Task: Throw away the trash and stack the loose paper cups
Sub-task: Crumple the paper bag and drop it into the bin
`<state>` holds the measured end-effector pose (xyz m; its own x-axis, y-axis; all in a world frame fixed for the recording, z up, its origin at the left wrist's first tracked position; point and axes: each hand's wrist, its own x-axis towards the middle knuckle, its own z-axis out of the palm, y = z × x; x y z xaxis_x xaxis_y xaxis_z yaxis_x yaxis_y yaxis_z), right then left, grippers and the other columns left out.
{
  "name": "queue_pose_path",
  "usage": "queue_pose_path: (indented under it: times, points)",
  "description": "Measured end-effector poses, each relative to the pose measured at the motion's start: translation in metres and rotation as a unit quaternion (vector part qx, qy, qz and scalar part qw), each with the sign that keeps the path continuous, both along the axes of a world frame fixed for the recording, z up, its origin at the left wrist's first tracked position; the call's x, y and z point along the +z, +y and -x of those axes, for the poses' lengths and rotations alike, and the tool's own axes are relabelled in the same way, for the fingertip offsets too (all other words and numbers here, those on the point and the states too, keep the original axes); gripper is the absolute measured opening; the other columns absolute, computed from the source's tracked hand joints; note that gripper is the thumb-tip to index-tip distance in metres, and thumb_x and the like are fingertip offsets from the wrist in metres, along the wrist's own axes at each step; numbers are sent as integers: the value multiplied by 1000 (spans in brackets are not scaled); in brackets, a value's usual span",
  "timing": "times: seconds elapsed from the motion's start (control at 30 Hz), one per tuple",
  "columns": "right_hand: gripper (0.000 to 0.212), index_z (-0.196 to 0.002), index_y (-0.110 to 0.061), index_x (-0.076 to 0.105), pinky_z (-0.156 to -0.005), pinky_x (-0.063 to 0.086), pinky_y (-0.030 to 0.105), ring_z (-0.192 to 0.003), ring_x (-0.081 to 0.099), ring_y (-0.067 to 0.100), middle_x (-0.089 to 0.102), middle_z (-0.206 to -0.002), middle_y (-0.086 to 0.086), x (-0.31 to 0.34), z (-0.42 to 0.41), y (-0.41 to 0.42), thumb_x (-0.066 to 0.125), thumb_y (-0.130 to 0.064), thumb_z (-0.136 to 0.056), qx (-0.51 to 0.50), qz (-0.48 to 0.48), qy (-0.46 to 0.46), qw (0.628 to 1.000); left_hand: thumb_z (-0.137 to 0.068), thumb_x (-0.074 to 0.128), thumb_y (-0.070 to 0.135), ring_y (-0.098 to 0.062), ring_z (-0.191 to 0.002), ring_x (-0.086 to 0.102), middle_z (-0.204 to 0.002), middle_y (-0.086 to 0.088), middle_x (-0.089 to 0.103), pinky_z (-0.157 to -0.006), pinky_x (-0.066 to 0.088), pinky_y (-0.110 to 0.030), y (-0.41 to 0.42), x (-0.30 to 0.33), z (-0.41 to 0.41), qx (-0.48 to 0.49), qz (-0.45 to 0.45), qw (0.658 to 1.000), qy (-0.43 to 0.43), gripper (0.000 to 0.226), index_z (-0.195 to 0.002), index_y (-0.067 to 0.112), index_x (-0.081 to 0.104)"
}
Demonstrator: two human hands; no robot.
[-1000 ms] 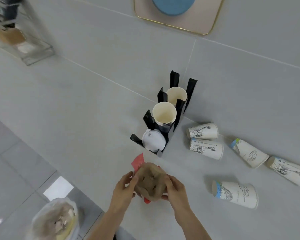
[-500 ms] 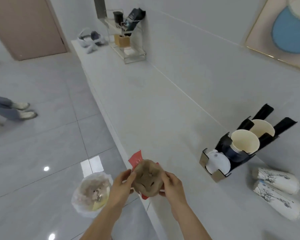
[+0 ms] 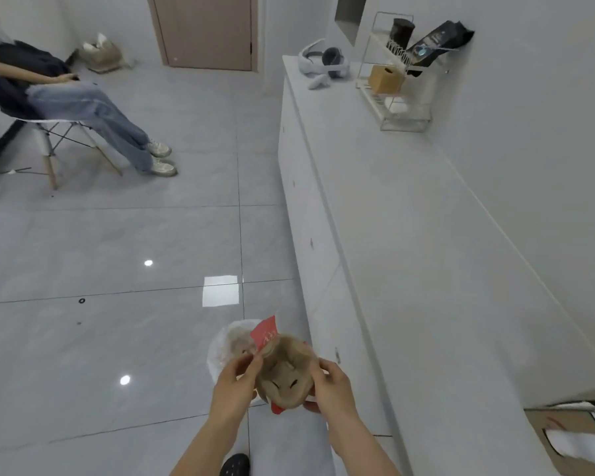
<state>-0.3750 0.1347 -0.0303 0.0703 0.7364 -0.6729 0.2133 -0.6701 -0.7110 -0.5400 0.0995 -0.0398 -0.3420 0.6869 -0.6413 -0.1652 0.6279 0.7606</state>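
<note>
The crumpled brown paper wad [image 3: 285, 374] with a red wrapper [image 3: 265, 333] sits pinched between 2 hands, left hand [image 3: 236, 383] and right hand [image 3: 330, 389], each grip closed on it, above the bagged trash bin [image 3: 227, 345] holding brownish scraps, beside the table [image 3: 426, 252].

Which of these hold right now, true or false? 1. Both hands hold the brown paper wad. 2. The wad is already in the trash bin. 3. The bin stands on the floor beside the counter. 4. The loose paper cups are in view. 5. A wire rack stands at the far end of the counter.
1. True: the left hand and right hand grip the brown paper wad, with a red wrapper against it.
2. False: it is in the hands, above the trash bin.
3. True, by the counter.
4. False: none show.
5. True: the wire rack.
</note>
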Motion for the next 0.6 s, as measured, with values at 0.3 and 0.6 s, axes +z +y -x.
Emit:
queue_pose_path:
  times: [0.3,0.6]
  points:
    - [39,-127,-33,62,-100,58,45,-119,65,17,65,-136,-2,-21,76,42,56,-58,-97,39,27,-13,999,-98,50,51,-29,-131,52,-144,-2,52,-108,41,-41,40,-34,63,-22,48,999,9,64,-154,27,30]
    - [78,-164,-26,16,-127,22,44,-160,13,25,15,-174,6,-31,68,62,41,-63,-100,208,-35,-223,952,-95,49,56,-33,-146,34,-161,-14,33,-116,30,-50,64,-47,108,-146,60,950,270,79,-158,18,21]
